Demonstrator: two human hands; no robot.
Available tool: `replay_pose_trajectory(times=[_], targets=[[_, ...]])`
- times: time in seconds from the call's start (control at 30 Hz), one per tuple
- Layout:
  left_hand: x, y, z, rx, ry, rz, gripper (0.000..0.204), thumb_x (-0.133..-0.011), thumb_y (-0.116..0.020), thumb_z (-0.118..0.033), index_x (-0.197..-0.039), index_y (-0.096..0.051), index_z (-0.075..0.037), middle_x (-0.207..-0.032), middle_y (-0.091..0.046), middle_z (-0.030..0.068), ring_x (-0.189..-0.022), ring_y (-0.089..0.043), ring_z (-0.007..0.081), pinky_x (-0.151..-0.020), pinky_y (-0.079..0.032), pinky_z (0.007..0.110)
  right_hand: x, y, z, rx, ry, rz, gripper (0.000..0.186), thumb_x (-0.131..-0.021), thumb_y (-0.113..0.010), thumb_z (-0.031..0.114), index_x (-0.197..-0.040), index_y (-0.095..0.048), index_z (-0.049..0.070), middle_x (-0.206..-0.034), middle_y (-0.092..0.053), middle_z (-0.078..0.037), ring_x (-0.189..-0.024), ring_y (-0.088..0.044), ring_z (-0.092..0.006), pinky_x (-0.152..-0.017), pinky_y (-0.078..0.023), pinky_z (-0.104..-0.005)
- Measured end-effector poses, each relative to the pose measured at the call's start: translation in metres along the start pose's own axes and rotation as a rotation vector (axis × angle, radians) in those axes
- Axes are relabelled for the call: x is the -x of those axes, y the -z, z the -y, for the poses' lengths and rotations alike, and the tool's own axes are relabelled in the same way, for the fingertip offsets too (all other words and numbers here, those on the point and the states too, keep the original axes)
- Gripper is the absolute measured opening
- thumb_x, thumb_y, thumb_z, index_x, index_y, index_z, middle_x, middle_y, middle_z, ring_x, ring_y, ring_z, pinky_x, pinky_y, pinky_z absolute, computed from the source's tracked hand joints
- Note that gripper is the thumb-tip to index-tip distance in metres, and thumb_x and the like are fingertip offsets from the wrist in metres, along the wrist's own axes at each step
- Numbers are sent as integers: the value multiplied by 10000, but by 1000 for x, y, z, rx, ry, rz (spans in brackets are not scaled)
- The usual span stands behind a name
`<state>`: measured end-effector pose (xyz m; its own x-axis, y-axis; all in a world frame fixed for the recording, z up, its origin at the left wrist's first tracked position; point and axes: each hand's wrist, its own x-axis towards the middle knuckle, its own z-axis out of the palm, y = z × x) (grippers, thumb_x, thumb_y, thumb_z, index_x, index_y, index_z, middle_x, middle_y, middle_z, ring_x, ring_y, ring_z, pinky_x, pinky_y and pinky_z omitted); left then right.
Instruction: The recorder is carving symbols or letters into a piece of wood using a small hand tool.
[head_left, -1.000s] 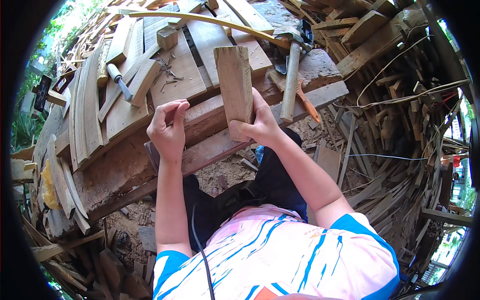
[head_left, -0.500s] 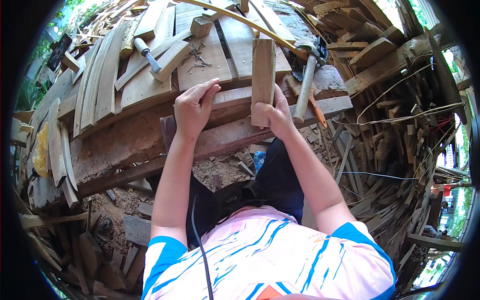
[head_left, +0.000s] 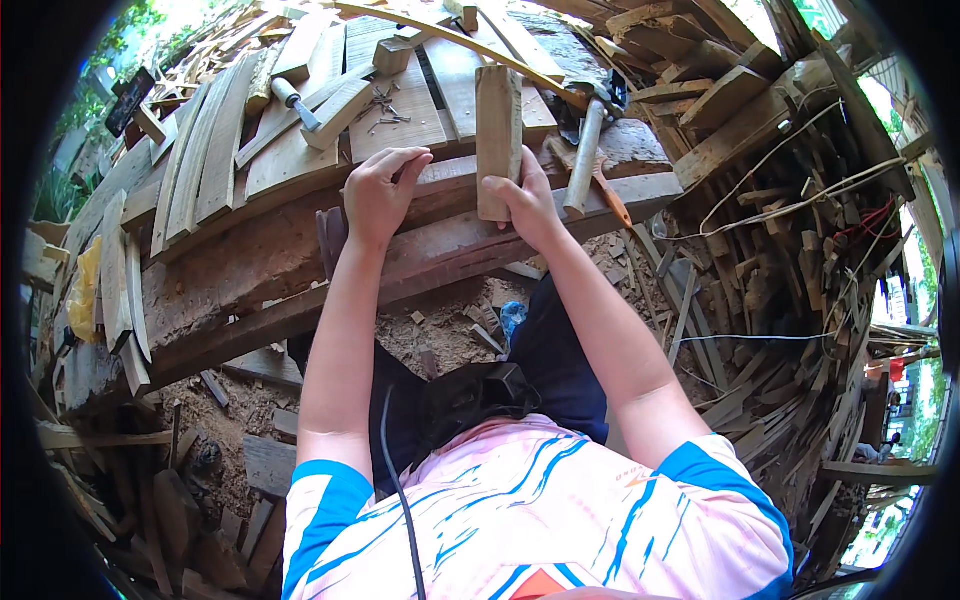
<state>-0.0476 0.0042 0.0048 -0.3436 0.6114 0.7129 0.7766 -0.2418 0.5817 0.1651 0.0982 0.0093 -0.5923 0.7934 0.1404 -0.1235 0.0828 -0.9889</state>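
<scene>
My right hand (head_left: 530, 205) grips a wooden block (head_left: 499, 140) near its lower end, thumb across the front face. The block stands upright at the bench's near edge. My left hand (head_left: 382, 195) is to its left, apart from it, with thumb and fingertips pinched together. Whatever the pinch holds, if anything, is too small to make out. Just beyond my left hand, several loose nails (head_left: 386, 105) lie scattered on a board. A hammer (head_left: 583, 160) rests to the right of my right hand, beside a brush with an orange handle (head_left: 612, 203).
A chisel (head_left: 296, 104) lies against a wood block (head_left: 342, 113) at the far left. Boards (head_left: 215, 150) cover the bench top, and a thin curved strip (head_left: 470, 38) crosses its far side. Stacked scrap wood (head_left: 690, 70) rises at right. Wood chips (head_left: 430, 340) litter the ground.
The whole view has shifted a little. My right hand still holds the block upright and my left hand keeps its pinch; the tools and nails stay in place.
</scene>
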Motion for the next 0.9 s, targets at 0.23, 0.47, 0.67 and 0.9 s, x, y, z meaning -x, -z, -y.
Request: replay_pose_trajectory(times=[0.23, 0.47, 0.67, 0.9], targets=[[1, -1, -1, -13, -15, 54, 175, -961, -774, -302, -1051, -848, -171, -1001, -807, 46, -867, -779, 254, -746, -597, 348, 0, -1, 1, 22, 21, -20, 513, -887, -767, 225, -1300, -534, 29, -926, -653, -67, -615, -610, -119, -432, -475, -272], [-2, 2, 0, -23, 18, 41, 181, -943, -787, -312, -1044, -844, -173, -987, -806, 59, -870, -777, 270, -747, -596, 365, -2, -6, -1, 88, 73, -16, 484, -910, -746, 236, -1299, -524, 52, -947, -651, -58, -641, -640, -116, -428, -473, -262], [-3, -10, 12, -32, -29, 69, 190, -940, -798, -252, -1060, -830, -108, -998, -798, 144, -907, -772, 336, -803, -593, 410, -18, 3, -27, 186, 268, -123, 616, -815, -828, 343, -1280, -612, 2, -1120, -690, -116, -1025, -640, -191, -917, -552, -395], [2, -10, 28, -49, 40, 178, 239, -988, -762, -221, -1152, -804, -52, -1064, -806, 139, -949, -769, 295, -872, -581, 399, -19, -4, -32, 45, 273, -100, 710, -794, -838, 293, -1370, -550, -6, -1160, -652, -96, -1082, -587, -161, -958, -526, -357]])
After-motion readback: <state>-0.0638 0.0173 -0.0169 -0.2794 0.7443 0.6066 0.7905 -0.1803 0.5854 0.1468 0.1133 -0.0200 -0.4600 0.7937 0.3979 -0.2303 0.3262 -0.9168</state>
